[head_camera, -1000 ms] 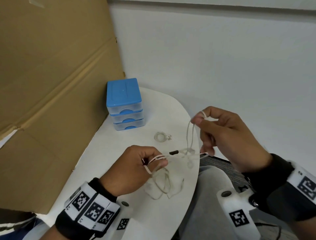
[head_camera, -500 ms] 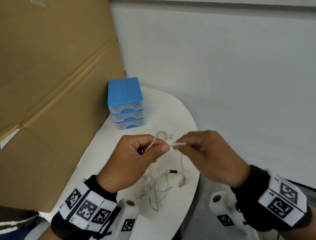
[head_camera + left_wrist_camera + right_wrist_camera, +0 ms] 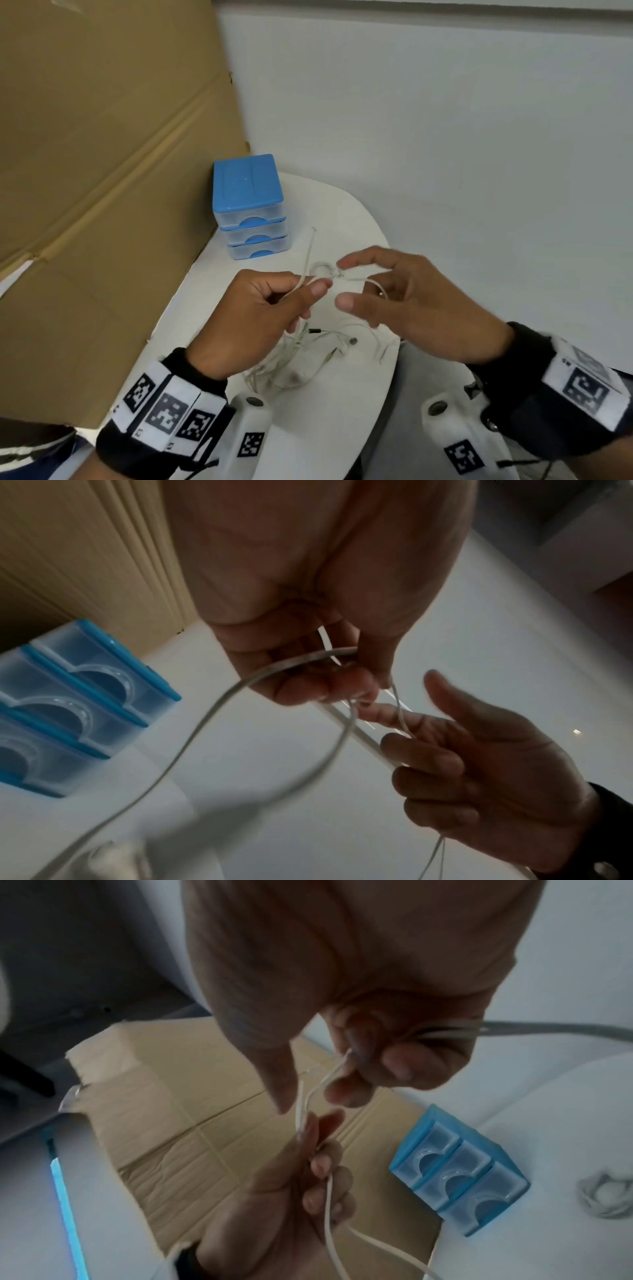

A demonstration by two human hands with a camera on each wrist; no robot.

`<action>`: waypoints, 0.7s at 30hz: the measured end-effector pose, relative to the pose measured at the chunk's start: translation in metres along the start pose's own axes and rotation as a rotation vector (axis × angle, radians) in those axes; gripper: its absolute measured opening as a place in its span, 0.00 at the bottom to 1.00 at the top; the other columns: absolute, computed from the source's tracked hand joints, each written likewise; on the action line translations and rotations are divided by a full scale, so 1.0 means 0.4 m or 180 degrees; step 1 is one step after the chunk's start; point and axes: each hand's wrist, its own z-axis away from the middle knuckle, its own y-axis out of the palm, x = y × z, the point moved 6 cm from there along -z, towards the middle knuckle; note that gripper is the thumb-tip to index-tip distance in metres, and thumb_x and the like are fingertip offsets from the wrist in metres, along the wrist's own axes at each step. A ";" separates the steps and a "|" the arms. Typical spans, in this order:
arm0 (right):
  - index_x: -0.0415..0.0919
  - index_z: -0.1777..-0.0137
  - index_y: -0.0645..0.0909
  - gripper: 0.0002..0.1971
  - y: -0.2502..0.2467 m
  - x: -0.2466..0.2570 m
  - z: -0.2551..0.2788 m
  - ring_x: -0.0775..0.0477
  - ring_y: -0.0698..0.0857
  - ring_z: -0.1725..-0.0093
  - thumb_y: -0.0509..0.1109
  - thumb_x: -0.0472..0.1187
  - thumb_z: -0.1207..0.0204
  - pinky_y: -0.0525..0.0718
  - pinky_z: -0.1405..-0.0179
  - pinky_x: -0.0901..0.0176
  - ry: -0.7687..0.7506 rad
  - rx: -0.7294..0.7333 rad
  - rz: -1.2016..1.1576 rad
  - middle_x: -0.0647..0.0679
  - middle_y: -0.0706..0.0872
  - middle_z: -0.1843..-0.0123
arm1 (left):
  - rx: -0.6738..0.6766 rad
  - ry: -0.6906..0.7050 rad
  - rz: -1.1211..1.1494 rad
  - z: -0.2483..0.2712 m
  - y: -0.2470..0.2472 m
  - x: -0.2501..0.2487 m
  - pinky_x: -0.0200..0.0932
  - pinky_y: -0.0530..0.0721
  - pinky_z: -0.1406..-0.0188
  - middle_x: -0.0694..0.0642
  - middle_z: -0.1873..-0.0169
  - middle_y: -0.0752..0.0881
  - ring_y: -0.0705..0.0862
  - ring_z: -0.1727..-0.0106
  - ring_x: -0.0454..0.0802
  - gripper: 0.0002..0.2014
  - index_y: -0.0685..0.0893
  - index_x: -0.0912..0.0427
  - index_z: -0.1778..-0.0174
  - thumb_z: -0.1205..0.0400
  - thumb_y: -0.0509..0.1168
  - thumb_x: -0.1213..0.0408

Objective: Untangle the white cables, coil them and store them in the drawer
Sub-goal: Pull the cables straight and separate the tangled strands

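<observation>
A loose tangle of white cables (image 3: 301, 363) lies on the white table (image 3: 342, 428) under my hands. My left hand (image 3: 308, 291) pinches a strand between thumb and fingers; the free end (image 3: 311, 240) sticks up toward the drawers. My right hand (image 3: 346, 284) is close beside it, thumb and index finger spread apart. In the right wrist view its lower fingers (image 3: 404, 1066) curl round the same white cable (image 3: 329, 1218). A small coiled cable (image 3: 325, 269) lies on the table behind my hands. The blue three-drawer unit (image 3: 250, 205) has all its drawers closed.
A big sheet of brown cardboard (image 3: 102, 171) leans along the table's left side, right behind the drawer unit. A pale wall (image 3: 445, 137) rises beyond the table's rounded right edge. A black plug (image 3: 315, 330) lies in the tangle.
My right hand came down from up right to meet the left, then spread its thumb and index finger. A short free end now stands above the left hand.
</observation>
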 end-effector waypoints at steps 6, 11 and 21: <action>0.39 0.69 0.86 0.17 -0.089 0.015 -0.004 0.46 0.58 0.74 0.70 0.43 0.19 0.54 0.73 0.52 -0.0261 -0.1077 -0.0177 0.44 0.63 0.77 | -0.0023 -0.0357 0.0104 -0.007 -0.009 0.053 0.31 0.75 0.72 0.52 0.57 0.94 0.78 0.75 0.39 0.11 0.90 0.49 0.76 0.28 0.72 0.54; 0.35 0.68 0.83 0.18 -0.152 0.029 -0.001 0.39 0.55 0.70 0.68 0.43 0.18 0.53 0.70 0.46 -0.0222 -0.1345 -0.0530 0.46 0.63 0.78 | -0.0368 -0.0670 -0.0106 -0.023 -0.072 0.134 0.33 0.68 0.78 0.62 0.70 0.78 0.64 0.77 0.48 0.25 0.89 0.67 0.66 0.28 0.70 0.43; 0.28 0.79 0.75 0.27 -0.123 -0.008 -0.012 0.47 0.63 0.78 0.72 0.44 0.22 0.63 0.78 0.62 0.0098 -0.0695 0.0688 0.34 0.64 0.79 | -0.0648 -0.1467 -0.1230 -0.028 -0.117 0.259 0.42 0.87 0.59 0.52 0.56 0.86 0.86 0.62 0.41 0.16 0.85 0.50 0.42 0.22 0.71 0.47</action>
